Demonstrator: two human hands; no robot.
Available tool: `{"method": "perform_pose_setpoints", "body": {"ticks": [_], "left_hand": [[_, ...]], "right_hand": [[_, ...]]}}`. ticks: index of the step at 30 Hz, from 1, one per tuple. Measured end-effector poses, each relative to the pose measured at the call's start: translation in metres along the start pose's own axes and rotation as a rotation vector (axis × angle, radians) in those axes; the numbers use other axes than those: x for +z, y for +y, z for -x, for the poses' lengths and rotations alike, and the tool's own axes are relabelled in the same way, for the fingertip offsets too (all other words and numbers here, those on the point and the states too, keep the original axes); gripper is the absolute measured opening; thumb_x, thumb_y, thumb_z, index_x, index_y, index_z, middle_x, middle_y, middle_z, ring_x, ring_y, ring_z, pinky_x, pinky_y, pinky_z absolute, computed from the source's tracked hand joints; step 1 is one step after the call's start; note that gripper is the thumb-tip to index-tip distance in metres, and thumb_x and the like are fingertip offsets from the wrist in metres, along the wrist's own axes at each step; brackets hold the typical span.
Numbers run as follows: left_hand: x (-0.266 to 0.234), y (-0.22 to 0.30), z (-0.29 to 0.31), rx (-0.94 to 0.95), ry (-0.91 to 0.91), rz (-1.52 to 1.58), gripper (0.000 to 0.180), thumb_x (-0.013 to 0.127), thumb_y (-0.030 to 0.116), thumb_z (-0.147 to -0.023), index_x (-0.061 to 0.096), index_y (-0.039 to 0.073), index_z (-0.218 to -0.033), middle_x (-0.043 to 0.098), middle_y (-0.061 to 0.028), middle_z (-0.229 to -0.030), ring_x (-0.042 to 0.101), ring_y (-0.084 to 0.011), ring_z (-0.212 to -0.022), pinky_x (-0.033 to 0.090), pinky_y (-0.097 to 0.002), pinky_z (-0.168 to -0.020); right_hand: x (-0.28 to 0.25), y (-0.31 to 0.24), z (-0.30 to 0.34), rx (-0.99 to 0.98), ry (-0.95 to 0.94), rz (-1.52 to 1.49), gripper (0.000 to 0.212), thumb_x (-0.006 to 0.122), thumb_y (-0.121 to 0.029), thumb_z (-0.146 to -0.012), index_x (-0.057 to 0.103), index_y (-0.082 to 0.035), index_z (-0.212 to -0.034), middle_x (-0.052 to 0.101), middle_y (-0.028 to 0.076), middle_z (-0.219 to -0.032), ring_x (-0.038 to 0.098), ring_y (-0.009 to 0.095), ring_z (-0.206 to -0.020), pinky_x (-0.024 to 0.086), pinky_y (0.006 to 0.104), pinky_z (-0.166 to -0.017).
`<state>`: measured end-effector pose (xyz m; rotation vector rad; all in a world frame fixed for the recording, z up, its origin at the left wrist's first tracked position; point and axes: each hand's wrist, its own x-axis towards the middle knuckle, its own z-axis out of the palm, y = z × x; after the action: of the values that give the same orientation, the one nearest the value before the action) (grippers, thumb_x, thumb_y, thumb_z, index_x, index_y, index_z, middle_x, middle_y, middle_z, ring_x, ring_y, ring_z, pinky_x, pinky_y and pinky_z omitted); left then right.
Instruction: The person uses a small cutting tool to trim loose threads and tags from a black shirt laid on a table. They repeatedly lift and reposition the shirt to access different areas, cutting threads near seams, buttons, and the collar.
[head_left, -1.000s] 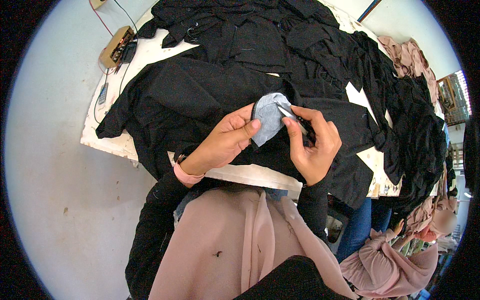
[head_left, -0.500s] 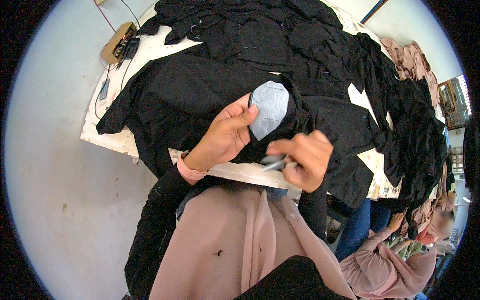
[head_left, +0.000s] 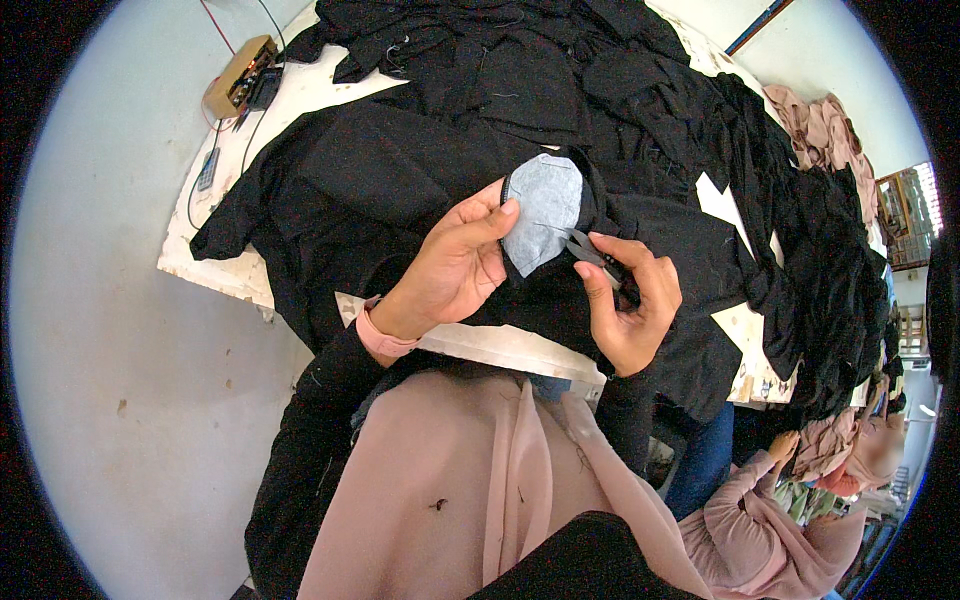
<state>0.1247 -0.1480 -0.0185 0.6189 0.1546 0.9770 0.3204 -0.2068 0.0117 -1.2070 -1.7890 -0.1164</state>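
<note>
Between the thumb and fingers of my left hand (head_left: 460, 250) is the edge of a black garment (head_left: 340, 190), at a light grey-blue patch (head_left: 545, 205) with pointed ends. Short dark thread lines show on the patch. My right hand (head_left: 640, 305) grips small dark thread snips (head_left: 595, 255). Their blades point left and lie at the right edge of the patch, close to a thread. Part of the snips is hidden in my fingers. The rest of the garment spreads over the table under both hands.
A pale table (head_left: 510, 345) carries heaped black cloth (head_left: 530, 85). Pinkish cloth (head_left: 825, 130) lies at the far right. Toward the far left are a brown box (head_left: 240, 75) with wires and a small remote (head_left: 208, 168). Another person (head_left: 770, 530) works at the lower right.
My right hand has turned and risen, bringing the snips from below the patch up to its right edge. My left hand keeps its hold on the garment, nearly in place.
</note>
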Motion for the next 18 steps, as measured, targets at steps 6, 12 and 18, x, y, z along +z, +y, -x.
{"method": "perform_pose_setpoints", "body": {"ticks": [6,12,18], "left_hand": [[0.0,0.0,0.001,0.004,-0.025,0.017,0.049,0.049,0.015,-0.105,0.034,-0.004,-0.147,0.057,-0.0139,-0.137,0.059,-0.0184,-0.124,0.048,-0.0319,-0.107],[0.004,0.001,0.0,-0.017,-0.042,-0.022,0.049,0.048,0.014,-0.105,0.033,-0.005,-0.147,0.056,-0.0142,-0.138,0.06,-0.0192,-0.123,0.048,-0.0324,-0.106],[0.005,0.031,-0.009,-0.002,-0.156,-0.613,0.052,0.067,0.015,-0.094,0.048,-0.004,-0.138,0.065,-0.0097,-0.125,0.062,-0.0121,-0.112,0.05,-0.0263,-0.096]], "right_hand": [[0.002,-0.007,-0.003,-0.036,-0.012,0.054,0.019,0.082,-0.014,-0.074,0.073,-0.011,-0.091,0.074,0.001,-0.084,0.063,0.017,-0.059,0.036,0.0317,-0.057],[0.001,-0.013,-0.008,-0.059,-0.035,0.08,0.019,0.082,-0.014,-0.074,0.073,-0.012,-0.091,0.073,0.001,-0.08,0.062,0.017,-0.058,0.034,0.0312,-0.055],[0.016,-0.007,0.0,0.105,0.169,-0.202,0.042,0.087,-0.023,-0.075,0.068,-0.007,-0.108,0.071,0.007,-0.088,0.064,0.017,-0.066,0.046,0.0284,-0.063]]}}
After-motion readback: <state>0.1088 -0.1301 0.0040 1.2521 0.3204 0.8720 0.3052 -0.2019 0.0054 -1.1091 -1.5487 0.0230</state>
